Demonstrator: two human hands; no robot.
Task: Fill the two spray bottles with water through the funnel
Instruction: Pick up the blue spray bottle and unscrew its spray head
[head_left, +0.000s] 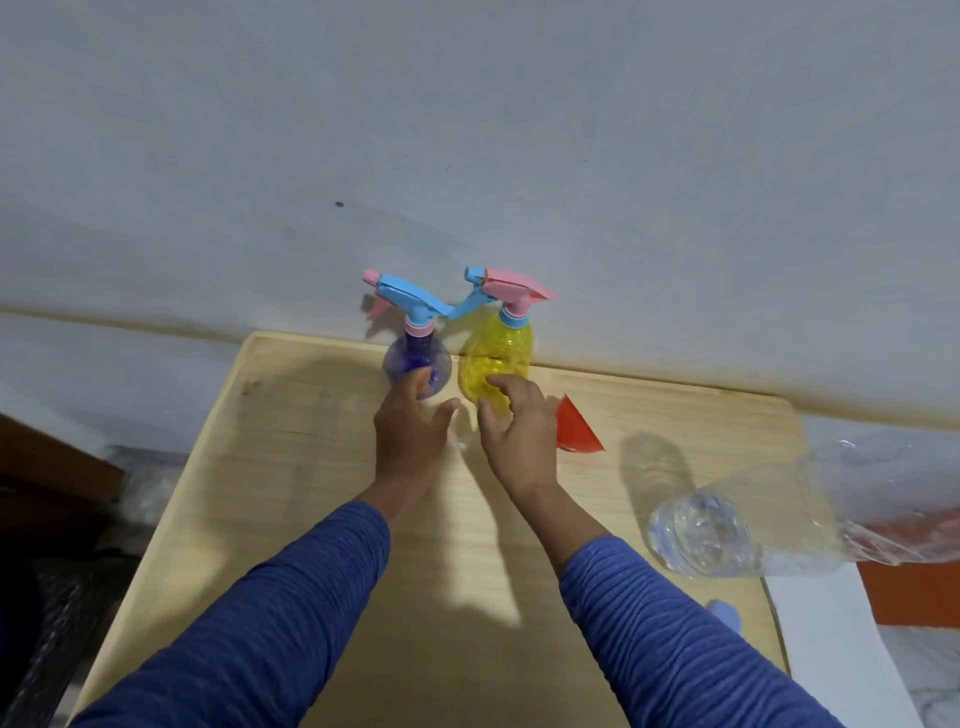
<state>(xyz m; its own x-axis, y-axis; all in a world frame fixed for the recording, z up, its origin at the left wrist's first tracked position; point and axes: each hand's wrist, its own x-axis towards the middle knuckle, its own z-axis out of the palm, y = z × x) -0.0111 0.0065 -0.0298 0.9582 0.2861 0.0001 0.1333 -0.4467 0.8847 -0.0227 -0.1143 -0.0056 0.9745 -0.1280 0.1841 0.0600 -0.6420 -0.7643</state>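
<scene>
Two spray bottles stand at the far edge of the wooden table (322, 519), against the wall. The purple bottle (415, 358) has a blue trigger head; the yellow bottle (501, 358) has a pink one. Both heads are screwed on. My left hand (410, 431) reaches the purple bottle, fingertips touching its lower side, fingers spread. My right hand (519, 431) is at the yellow bottle's base with fingers apart, touching it without a closed grip. The red funnel (576, 428) lies on its side just right of my right hand.
A large clear plastic water bottle (727, 530) lies on its side at the table's right edge, mouth toward me. Its blue cap (727, 616) rests on the table near the front right. A grey wall rises right behind the spray bottles.
</scene>
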